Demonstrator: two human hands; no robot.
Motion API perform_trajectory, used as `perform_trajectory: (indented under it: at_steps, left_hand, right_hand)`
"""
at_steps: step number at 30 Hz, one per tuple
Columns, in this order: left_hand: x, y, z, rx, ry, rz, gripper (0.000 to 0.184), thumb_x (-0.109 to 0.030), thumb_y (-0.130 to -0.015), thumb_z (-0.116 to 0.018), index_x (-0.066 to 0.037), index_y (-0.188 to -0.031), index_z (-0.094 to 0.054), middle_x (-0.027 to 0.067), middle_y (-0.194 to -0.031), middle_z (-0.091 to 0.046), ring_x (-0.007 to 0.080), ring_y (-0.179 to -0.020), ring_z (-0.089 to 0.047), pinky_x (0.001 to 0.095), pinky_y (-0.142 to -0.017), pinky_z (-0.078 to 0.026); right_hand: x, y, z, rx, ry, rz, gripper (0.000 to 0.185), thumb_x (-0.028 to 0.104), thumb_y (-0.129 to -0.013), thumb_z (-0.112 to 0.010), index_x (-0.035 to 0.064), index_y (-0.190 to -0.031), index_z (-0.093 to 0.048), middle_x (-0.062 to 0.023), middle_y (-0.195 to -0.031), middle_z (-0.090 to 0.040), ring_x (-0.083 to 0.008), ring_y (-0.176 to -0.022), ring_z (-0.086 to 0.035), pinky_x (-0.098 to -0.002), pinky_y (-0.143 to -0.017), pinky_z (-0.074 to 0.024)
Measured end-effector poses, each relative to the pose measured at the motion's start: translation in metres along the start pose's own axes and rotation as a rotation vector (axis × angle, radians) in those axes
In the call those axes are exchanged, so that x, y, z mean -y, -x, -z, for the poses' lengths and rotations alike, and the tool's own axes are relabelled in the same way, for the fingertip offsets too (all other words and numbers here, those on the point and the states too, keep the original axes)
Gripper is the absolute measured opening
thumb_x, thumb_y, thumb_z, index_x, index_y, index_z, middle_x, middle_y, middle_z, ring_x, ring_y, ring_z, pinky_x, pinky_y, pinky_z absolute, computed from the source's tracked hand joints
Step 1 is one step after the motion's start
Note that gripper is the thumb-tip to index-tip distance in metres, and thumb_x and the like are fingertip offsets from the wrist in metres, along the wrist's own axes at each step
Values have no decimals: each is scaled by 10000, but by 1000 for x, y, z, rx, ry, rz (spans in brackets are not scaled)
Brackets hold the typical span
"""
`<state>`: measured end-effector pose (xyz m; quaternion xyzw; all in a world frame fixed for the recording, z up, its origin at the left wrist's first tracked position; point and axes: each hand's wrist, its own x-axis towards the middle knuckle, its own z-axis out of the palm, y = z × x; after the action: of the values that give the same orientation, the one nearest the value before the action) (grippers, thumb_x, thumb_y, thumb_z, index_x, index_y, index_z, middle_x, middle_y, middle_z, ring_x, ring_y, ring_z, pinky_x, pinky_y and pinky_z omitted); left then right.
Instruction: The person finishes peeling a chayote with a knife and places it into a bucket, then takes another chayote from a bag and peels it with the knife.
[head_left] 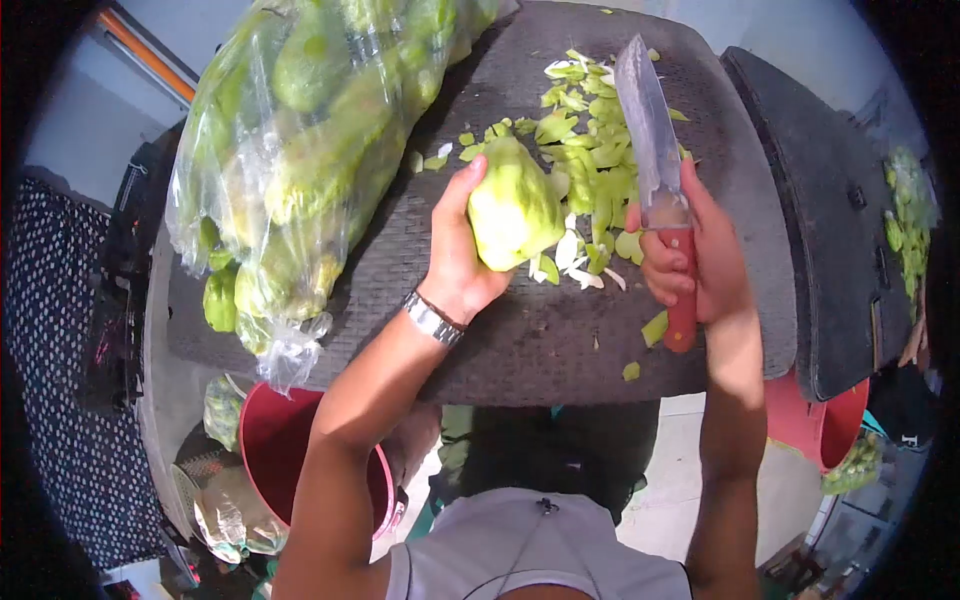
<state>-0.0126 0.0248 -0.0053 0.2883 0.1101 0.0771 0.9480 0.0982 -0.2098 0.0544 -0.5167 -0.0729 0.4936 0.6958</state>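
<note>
My left hand [462, 250] is wrapped around a pale green chayote [512, 210], its skin looking cut away on the side that shows. In my right hand [715, 250] is a large knife [648, 120] with a reddish wooden handle, gripped with the blade pointing up and away from me. The blade is apart from the chayote. Between the two hands, a scatter of green peelings [600, 150] lies on the dark woven tabletop [520, 350]. To the left of my left hand, a clear plastic bag [300, 150] full of green chayotes rests on the table.
A red bucket [285, 440] stands below the table's front left edge, and another red container [830, 420] is below at the right. A dark panel [810, 220] borders the table on the right. Bagged green produce [910, 220] is at the far right.
</note>
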Motion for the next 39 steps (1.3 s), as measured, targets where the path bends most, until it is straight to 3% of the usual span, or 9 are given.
perform_trajectory:
  at_steps: [1, 3, 5, 9, 12, 24, 31, 33, 39]
  left_hand:
    - [0, 5, -1, 3, 1, -7, 595, -559, -986, -609, -111, -1376, -594, 111, -1302, -673, 298, -1196, -657, 620, -1034, -519]
    - [2, 7, -5, -31, 10, -41, 597, -574, -989, -603, -116, -1371, -596, 107, -1293, -677, 293, -1186, -663, 619, -1029, -522]
    - [2, 7, -12, -37, 20, -54, 555, -539, -988, -608, -125, -1358, -607, 123, -1264, -692, 302, -1157, -678, 589, -1019, -533]
    - [10, 26, -26, 95, 227, 107, 478, -431, -956, -628, -84, -1284, -649, 142, -1196, -726, 309, -1082, -711, 480, -1012, -552]
    - [23, 39, -37, 109, 322, 111, 474, -457, -949, -637, -77, -1229, -674, 130, -1144, -741, 283, -1024, -720, 440, -954, -567]
    - [47, 64, -42, 175, 284, 97, 539, -494, -931, -639, -60, -1251, -659, 134, -1100, -746, 283, -1002, -730, 428, -915, -584]
    - [49, 68, -23, -83, 64, 98, 649, -552, -921, -576, -46, -1327, -607, 144, -1131, -721, 308, -893, -749, 438, -567, -619]
    - [50, 74, -25, -13, 58, 40, 589, -553, -923, -607, -62, -1247, -631, 122, -1022, -737, 261, -803, -752, 437, -564, -630]
    - [54, 71, -18, -17, 102, 94, 623, -572, -933, -594, -64, -1292, -615, 123, -1079, -732, 262, -837, -752, 434, -573, -633]
  right_hand:
    - [-4, 9, -8, -15, 27, 3, 667, 681, -1048, -421, 55, -988, -644, 49, -517, -386, -95, -380, -341, -287, -410, -344]
    - [-30, 9, -14, -204, 532, 390, 564, 596, -1039, -526, 47, -980, -643, 12, -526, -421, -132, -397, -409, -331, -435, -396]
    - [-40, 15, -39, -439, 903, 659, 459, 510, -946, -727, 61, -945, -631, -48, -575, -522, -234, -472, -587, -410, -498, -483]
    - [-48, 35, -52, -368, 1547, 884, 606, 678, -770, -802, 122, -862, -581, -32, -617, -601, -290, -557, -675, -411, -523, -520]
    - [-53, 42, -57, -322, 1632, 945, 582, 649, -789, -803, 113, -845, -582, 28, -597, -597, -258, -535, -652, -381, -536, -504]
    - [-72, 61, -45, -298, 1653, 917, 619, 722, -773, -764, 135, -839, -577, -25, -608, -611, -282, -542, -674, -398, -505, -506]
    - [-56, 60, -1, -403, 1526, 710, 565, 657, -856, -739, 105, -875, -618, -69, -602, -603, -318, -582, -675, -434, -547, -496]
    - [-52, 49, 25, -607, 1487, 604, 555, 634, -880, -733, 88, -906, -639, -93, -596, -596, -303, -566, -659, -438, -551, -483]
    - [-57, 52, 32, -529, 1222, 491, 515, 600, -900, -733, 89, -922, -671, -102, -571, -565, -216, -504, -543, -408, -530, -420]
